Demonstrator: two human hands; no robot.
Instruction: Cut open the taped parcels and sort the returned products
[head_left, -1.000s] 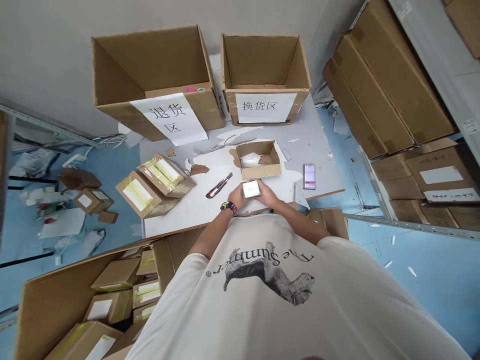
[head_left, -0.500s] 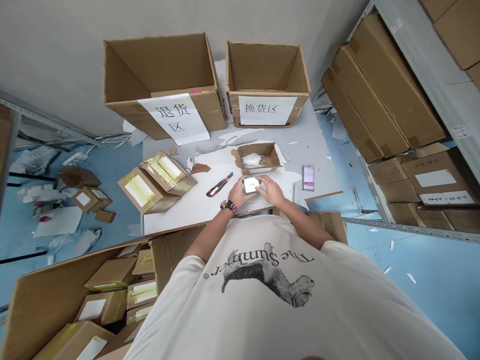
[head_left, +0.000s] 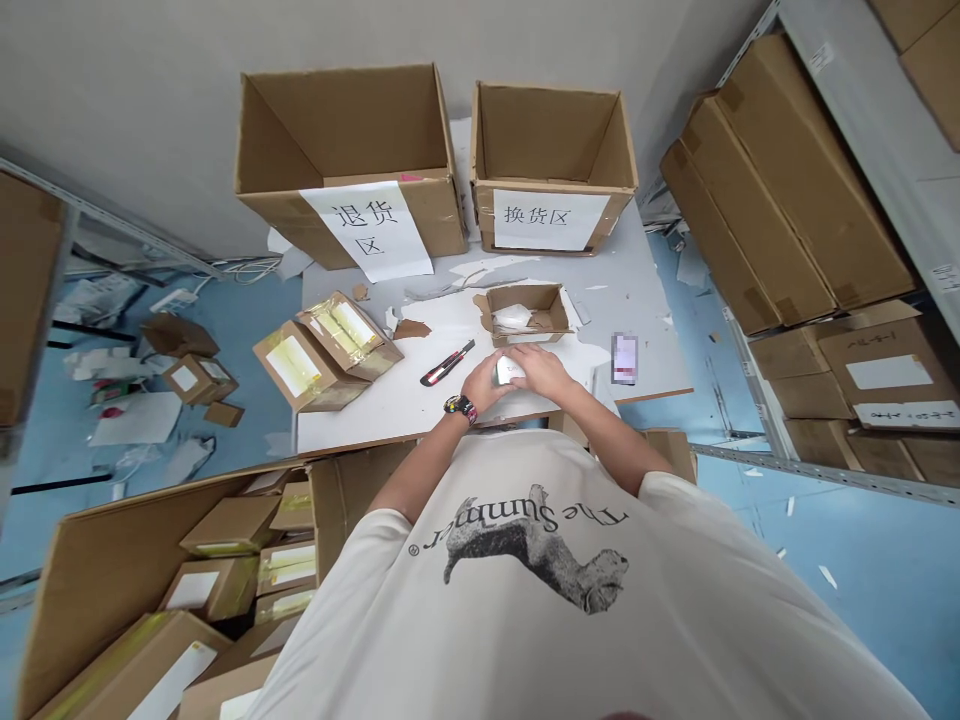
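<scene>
Left hand (head_left: pixel 484 385) and right hand (head_left: pixel 541 370) cupped, fingers curled, closing from both sides on a white packet (head_left: pixel 510 371). Packet mostly hidden by the fingers, held over the near part of the table (head_left: pixel 645 320); contact with the surface cannot be told. Watch (head_left: pixel 459 407) with dark patterned strap on left wrist. Cream T-shirt (head_left: pixel 536 545) across the chest, printed "The Summer" over a camel.

Below the table's near edge, left: large carton (head_left: pixel 97 570) filled with small taped parcels. On the table, just beyond the hands: open small box (head_left: pixel 521 312) with white packing inside. To its left, a red-and-black utility knife (head_left: pixel 448 363), then two taped cartons (head_left: pixel 326 350). To its right, a phone (head_left: pixel 624 358), screen lit, blurred.

At the table's far edge, two open bins: left labelled 退货区 (head_left: pixel 367 230), right labelled 换货区 (head_left: pixel 551 220). Right of the table, metal shelving (head_left: pixel 847 130) stacked with cartons.
</scene>
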